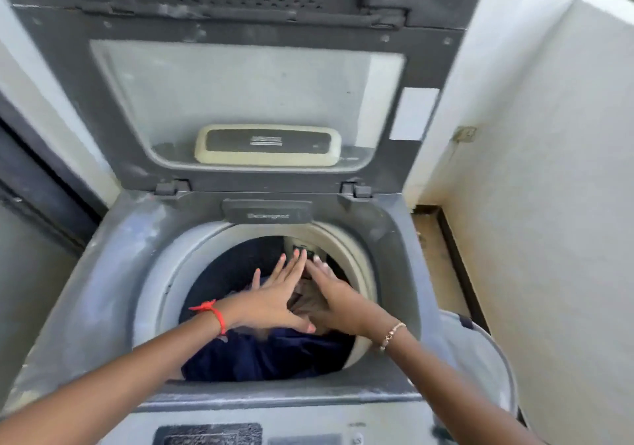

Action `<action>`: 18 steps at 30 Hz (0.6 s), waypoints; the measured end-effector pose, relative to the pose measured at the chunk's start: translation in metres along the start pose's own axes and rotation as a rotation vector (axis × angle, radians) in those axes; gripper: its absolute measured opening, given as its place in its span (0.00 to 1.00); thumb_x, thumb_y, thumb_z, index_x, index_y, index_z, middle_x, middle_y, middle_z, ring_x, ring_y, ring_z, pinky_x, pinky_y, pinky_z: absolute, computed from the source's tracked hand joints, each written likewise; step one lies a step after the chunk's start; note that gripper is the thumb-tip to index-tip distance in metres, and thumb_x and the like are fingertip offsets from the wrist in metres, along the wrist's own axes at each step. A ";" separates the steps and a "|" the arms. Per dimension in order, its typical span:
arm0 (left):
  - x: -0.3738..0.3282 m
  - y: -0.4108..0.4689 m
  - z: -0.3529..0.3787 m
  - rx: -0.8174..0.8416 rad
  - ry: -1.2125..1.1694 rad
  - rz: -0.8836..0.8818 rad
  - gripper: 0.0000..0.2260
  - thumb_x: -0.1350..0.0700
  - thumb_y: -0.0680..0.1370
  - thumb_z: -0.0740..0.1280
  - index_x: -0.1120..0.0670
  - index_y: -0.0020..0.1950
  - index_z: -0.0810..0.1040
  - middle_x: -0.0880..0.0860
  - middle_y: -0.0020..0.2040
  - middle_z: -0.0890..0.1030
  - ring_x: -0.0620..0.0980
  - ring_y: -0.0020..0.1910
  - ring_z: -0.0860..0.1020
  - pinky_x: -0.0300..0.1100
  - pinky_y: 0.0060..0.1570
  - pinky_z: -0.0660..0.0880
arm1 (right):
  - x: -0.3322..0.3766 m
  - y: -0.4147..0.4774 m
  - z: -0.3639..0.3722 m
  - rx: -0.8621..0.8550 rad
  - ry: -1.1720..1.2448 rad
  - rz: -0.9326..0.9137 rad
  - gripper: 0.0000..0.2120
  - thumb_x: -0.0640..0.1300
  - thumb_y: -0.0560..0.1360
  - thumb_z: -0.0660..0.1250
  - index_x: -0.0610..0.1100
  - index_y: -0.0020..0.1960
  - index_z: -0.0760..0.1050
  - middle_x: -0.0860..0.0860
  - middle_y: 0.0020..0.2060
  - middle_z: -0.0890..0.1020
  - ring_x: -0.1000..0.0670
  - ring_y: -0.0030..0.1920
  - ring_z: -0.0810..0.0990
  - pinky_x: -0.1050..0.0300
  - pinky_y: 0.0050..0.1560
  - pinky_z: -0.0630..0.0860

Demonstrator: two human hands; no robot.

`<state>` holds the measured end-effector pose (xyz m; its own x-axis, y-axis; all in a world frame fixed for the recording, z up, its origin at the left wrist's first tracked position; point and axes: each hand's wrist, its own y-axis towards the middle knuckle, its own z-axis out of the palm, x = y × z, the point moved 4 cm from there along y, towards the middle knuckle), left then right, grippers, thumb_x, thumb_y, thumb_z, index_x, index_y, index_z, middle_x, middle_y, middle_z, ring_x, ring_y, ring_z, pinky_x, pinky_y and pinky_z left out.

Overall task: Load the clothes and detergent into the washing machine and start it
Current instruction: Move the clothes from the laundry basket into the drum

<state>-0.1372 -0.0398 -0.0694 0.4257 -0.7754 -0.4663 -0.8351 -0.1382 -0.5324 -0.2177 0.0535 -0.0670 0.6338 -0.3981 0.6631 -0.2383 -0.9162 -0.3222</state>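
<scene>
A grey top-loading washing machine [113, 273] stands open, its lid [247, 101] raised upright at the back. Dark blue clothes [271, 355] fill the drum, with a brownish garment [307, 302] on top between my hands. My left hand [274, 293] lies flat over the pile, fingers spread, a red thread on its wrist. My right hand [331, 295] rests flat beside it, fingers extended toward the drum's far rim, a gold bracelet on the wrist. Neither hand grips anything. A closed flap marked Detergent [267, 213] sits at the back of the opening.
The control panel [212, 434] runs along the machine's front edge. A grey laundry basket [487, 352] stands to the right of the machine. White walls [549, 170] close in on the right and a dark door frame [41, 187] on the left.
</scene>
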 end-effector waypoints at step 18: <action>-0.320 0.185 0.100 0.147 0.189 0.551 0.45 0.51 0.76 0.66 0.53 0.73 0.30 0.46 0.74 0.32 0.44 0.74 0.34 0.46 0.71 0.34 | -0.317 -0.273 -0.047 -1.126 0.746 0.589 0.17 0.38 0.76 0.64 0.47 0.64 0.70 0.46 0.49 0.84 0.53 0.49 0.82 0.54 0.54 0.78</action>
<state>-0.3930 0.2448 -0.0891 -0.1371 -0.8067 -0.5748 -0.8527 0.3914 -0.3460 -0.3885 0.4273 -0.1578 -0.1898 -0.3294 0.9249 -0.9770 -0.0302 -0.2112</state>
